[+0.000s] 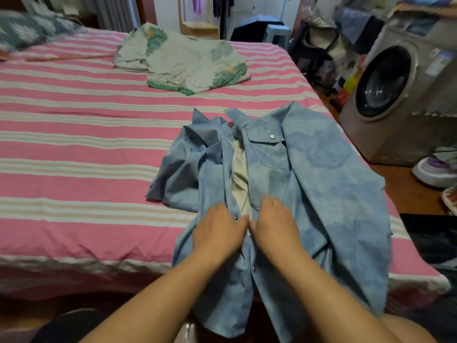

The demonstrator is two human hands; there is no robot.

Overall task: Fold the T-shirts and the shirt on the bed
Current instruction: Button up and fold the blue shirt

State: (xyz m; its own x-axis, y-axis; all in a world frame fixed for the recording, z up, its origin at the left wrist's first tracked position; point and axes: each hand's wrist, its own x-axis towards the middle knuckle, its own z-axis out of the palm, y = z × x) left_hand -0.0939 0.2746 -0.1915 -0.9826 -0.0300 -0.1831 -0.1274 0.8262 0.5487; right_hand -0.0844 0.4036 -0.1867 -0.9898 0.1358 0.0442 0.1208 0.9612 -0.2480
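Note:
A blue denim shirt (309, 174) with metal snaps lies face up on the pink striped bed (74, 149), near its front right corner, its hem hanging over the front edge. The front is partly apart, showing pale fabric (239, 169) inside. My left hand (218, 229) and my right hand (274, 225) rest side by side on the lower front, fingers curled, thumbs meeting at the snap strip and pinching its two edges. The shirt's left sleeve is bunched up. A crumpled pale T-shirt with green leaf print (183, 60) lies farther back on the bed.
A dark patterned pillow (29, 28) sits at the bed's far left. A front-loading washing machine (385, 82) stands close to the bed's right side, with clutter on the floor around it. Striped sheet shows bare to the left of the shirt.

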